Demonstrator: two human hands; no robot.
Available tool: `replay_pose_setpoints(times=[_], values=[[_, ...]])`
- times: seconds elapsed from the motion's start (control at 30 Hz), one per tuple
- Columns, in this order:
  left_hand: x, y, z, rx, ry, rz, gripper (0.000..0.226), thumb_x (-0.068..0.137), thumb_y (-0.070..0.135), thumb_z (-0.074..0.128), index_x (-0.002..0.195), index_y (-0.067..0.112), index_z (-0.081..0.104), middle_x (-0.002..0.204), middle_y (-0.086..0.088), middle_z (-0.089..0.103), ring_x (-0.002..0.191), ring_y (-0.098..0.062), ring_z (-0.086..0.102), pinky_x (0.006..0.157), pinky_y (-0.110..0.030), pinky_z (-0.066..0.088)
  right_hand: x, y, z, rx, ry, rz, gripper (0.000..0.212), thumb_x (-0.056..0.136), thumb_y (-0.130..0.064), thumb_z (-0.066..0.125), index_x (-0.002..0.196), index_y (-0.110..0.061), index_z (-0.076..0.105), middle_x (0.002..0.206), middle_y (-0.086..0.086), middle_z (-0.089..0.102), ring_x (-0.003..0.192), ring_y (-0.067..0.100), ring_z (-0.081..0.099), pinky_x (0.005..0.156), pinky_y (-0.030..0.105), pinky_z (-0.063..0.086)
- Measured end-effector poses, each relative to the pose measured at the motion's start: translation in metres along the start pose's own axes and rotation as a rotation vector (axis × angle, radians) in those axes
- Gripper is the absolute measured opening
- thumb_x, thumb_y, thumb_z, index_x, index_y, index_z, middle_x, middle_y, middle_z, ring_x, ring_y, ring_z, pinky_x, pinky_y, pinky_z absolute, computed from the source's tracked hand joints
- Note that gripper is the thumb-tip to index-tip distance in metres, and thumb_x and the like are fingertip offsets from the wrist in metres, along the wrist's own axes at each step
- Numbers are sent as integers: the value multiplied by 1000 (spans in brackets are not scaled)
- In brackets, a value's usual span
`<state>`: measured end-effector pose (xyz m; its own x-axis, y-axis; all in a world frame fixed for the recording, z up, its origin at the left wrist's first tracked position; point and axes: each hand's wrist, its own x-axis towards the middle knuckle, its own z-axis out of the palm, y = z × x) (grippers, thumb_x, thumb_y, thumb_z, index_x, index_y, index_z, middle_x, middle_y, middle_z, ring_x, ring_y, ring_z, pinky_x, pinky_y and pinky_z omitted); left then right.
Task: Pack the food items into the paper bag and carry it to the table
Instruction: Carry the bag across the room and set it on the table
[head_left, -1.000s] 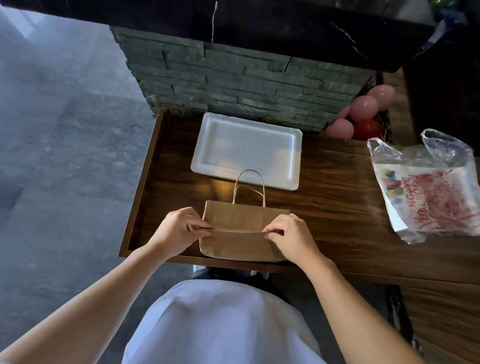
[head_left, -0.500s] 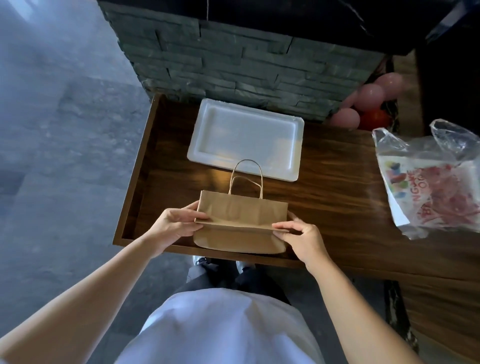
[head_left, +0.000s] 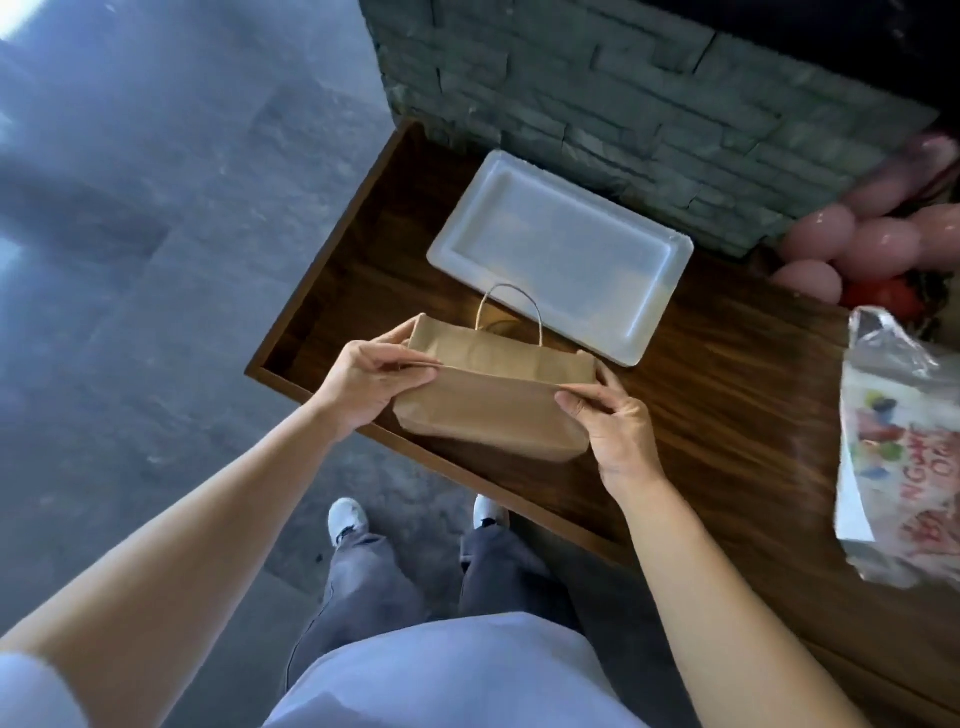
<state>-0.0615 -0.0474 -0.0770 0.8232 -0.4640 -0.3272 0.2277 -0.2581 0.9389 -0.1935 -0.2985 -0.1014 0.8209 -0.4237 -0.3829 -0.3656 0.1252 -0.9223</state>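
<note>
A flat, folded brown paper bag (head_left: 493, 405) with twine handles lies near the front left corner of the dark wooden counter (head_left: 727, 415). My left hand (head_left: 363, 379) pinches the bag's fold line at its left end. My right hand (head_left: 613, 421) pinches the same fold at its right end. Behind the bag lies a white foam food box (head_left: 561, 249), closed. A clear plastic bag with red printing (head_left: 904, 467) sits at the right edge; what is inside it is not clear.
A grey stone-clad wall (head_left: 597, 93) rises directly behind the counter. Pink balloons (head_left: 852, 244) cluster at the back right. Grey tiled floor (head_left: 130, 312) stretches to the left of the counter. My legs and white shoes stand at the counter's front edge.
The view has tilted and shifted, so the counter now runs diagonally. Both hands have slid out to the ends of the bag's fold and the bag has lifted slightly.
</note>
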Motion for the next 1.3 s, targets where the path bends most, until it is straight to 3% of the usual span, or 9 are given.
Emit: replay_pose_setpoints(times=[0.2,0.33,0.43,0.6,0.8,0.93,1.0,1.17,1.3], values=[[-38,16,-10,-258,172,40,13,79,7,73,90,9,79,135,7,56,127,-8,50,77,-24,56,-12,-55,25,141,-74,-54,29,61,-30,81,84,-14,76,132,-7,58,124,14,51,107,47,39],[-81,27,-48,-387,225,274,11,77,14,78,88,14,79,135,-15,58,123,-16,55,81,-18,50,-39,-90,68,188,-196,-121,23,65,-31,80,85,-20,75,135,-13,56,127,15,47,106,53,38],[-132,21,-95,-429,333,383,11,80,9,75,87,16,78,124,0,68,140,-22,35,89,-16,44,-71,-105,126,219,-323,-170,16,66,-29,78,81,-26,76,144,-11,46,130,17,45,105,57,38],[-274,-18,-191,-432,671,476,14,80,2,72,86,15,77,125,6,67,140,-6,33,94,-13,41,-136,-103,269,217,-635,-185,22,60,-25,83,76,-13,76,147,-9,41,135,11,39,107,46,33],[-501,-80,-278,-381,1237,474,16,79,-12,66,85,2,73,133,-6,61,137,-8,38,88,-13,40,-277,-74,478,73,-1169,-205,5,66,-18,79,70,-19,76,136,-15,54,134,2,37,105,35,30],[-629,-120,-300,-284,1525,436,11,80,-9,68,87,-1,72,134,8,58,138,-9,38,93,-15,39,-385,-46,581,0,-1425,-200,16,72,-5,72,67,-20,76,139,-12,51,135,3,36,99,28,32],[-681,-137,-303,-277,1640,432,11,80,-9,67,87,-1,72,136,2,56,134,-8,43,92,-12,40,-436,-32,617,-30,-1537,-188,14,71,-7,71,66,-19,75,141,-7,49,134,1,37,98,27,32],[-780,-176,-303,-323,1951,349,13,78,-6,70,80,7,74,116,-3,71,116,-12,62,86,-13,46,-542,11,695,-86,-1792,-141,1,68,-16,74,68,-16,75,144,-7,47,136,2,35,103,31,30],[-843,-207,-322,-208,2115,217,16,77,-5,72,78,10,75,93,5,77,92,-7,69,81,-12,47,-607,49,758,-140,-1927,-94,7,68,-18,75,72,-13,74,142,-8,49,134,3,38,103,33,31]])
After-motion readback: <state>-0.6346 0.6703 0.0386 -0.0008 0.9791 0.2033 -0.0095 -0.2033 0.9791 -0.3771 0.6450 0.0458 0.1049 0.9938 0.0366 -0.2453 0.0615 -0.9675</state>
